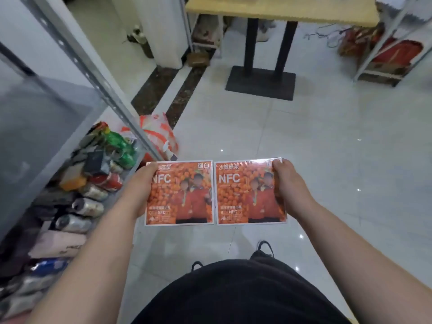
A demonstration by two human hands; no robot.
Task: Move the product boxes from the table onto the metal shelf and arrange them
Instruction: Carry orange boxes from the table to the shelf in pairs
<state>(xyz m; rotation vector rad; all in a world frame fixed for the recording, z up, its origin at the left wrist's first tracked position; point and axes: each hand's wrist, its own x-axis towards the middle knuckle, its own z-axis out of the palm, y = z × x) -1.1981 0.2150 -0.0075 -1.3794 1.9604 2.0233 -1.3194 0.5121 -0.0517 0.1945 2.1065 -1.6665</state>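
Two orange product boxes printed "NFC" are held side by side in front of me above the floor. My left hand (140,192) grips the left box (184,195) by its left edge. My right hand (286,183) grips the right box (245,195) by its right edge, thumb on the top corner. The metal shelf (77,61) stands at my left, its grey perforated upright slanting across the view and a grey shelf board beside it. The wooden table (280,8) stands at the far end of the room on a black pedestal.
The shelf's lower level (93,183) is packed with cans, bottles and packets. An orange-and-white plastic bag (159,134) lies on the floor by the upright. A second rack with red goods (397,57) stands at the far right. White tiled floor lies between me and the table.
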